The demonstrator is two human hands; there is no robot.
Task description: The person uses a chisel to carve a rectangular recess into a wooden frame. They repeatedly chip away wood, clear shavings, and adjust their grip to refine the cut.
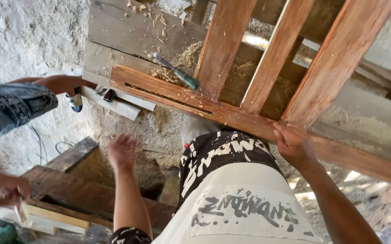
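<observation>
**Head view: a hand on the slotted rail, three boards already standing in it**

The head view looks down on a reddish wooden frame (258, 122). Its long rail (177, 97) runs from 9 o'clock down toward 4 o'clock across the picture, and three boards (274, 54) rise from it toward 12 and 1 o'clock. A long slot (173, 100) is cut into the free end of the rail, with pale shavings (191, 56) strewn around it, so I judge the cutting well along; that slot stands empty, with no board in it.

The right hand (295, 143) lies on the rail's near edge at about 3 o'clock from centre, fingers curled over the wood in a closed grip. The left hand (122, 151) hangs free at about 8 o'clock, palm turned away, fingers loosely spread, holding nothing.

A chisel (177, 72) with a green handle lies on the rail just beyond the slot, at 11 o'clock from the right hand. Grey planks (128, 27) lie under the frame toward 12 o'clock.

At 9 o'clock a second person's arm in a denim sleeve (10, 106) reaches in and grips a tool (75, 101) with a pale and dark handle. At 8 o'clock another hand (1, 190) holds a pale scrap above dark timbers (96, 192).

No packages, labels or signs show on the work. The only lettering is a black-and-white print on the person's pale garment (240, 199), at 6 o'clock.
</observation>
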